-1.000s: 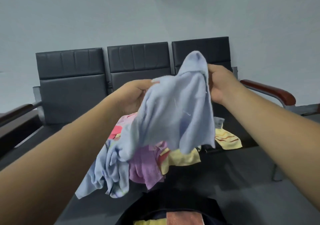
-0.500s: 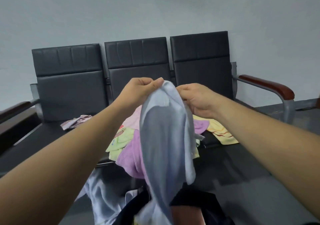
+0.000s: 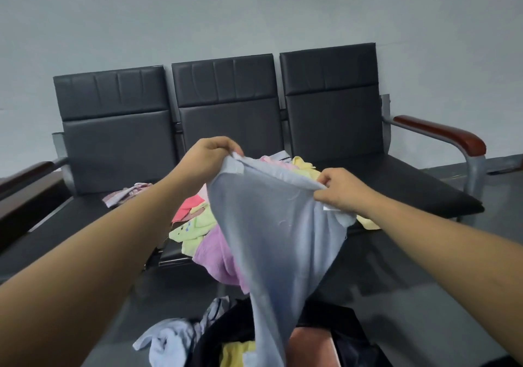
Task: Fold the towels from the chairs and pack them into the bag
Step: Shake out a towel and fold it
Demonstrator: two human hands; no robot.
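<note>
A person's left grip [image 3: 210, 155] and right grip [image 3: 339, 191] pinch a pale blue towel [image 3: 271, 231] by its top edge, center frame, above the dark bag [image 3: 230, 327].

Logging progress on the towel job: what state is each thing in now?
Light blue towel: unfolded, held up.
Left hand: pinches its top edge.
Right hand: pinches its top edge.
Towel pile: unfolded, on the chairs.
Bag: open, towels inside.
Floor towel: crumpled.

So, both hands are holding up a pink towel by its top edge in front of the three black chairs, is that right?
Not quite. The head view shows the towel held by the left hand and the right hand is light blue, not pink. Both hands do pinch its top edge in front of the three black chairs.
</note>
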